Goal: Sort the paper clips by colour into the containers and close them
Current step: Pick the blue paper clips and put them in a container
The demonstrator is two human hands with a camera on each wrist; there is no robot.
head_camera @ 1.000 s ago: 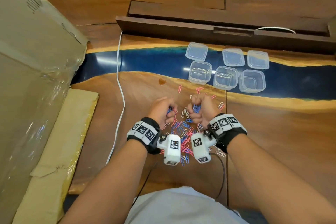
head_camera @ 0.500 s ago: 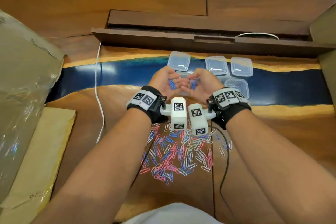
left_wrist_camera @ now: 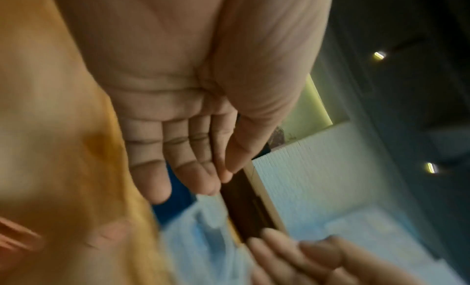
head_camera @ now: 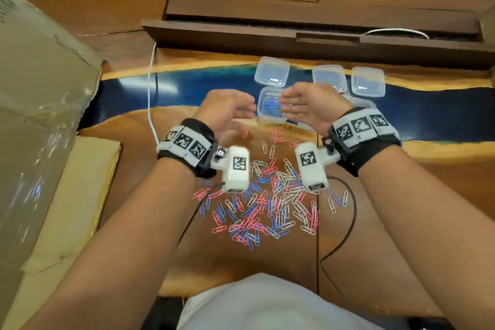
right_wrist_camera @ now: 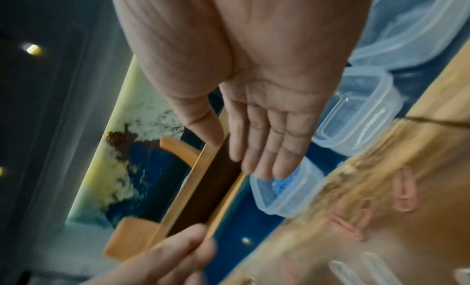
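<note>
A heap of red, blue and white paper clips lies on the wooden table in front of me. Beyond it stands a clear container with several blue clips inside, also seen as the container in the right wrist view. My left hand hovers just left of that container, and my right hand just right of it. Both hands show straight fingers and bare palms, holding nothing. Two more clear containers stand to the right, mostly hidden behind my right hand; one empty container shows in the right wrist view.
Three clear lids lie in a row behind the containers. A white cable runs down the left. A large wrapped cardboard box fills the left side. A dark wooden ledge crosses the back.
Both hands carried blue clips from the heap up to the left container. They have since parted and opened, and the blue clips now lie in that container.
</note>
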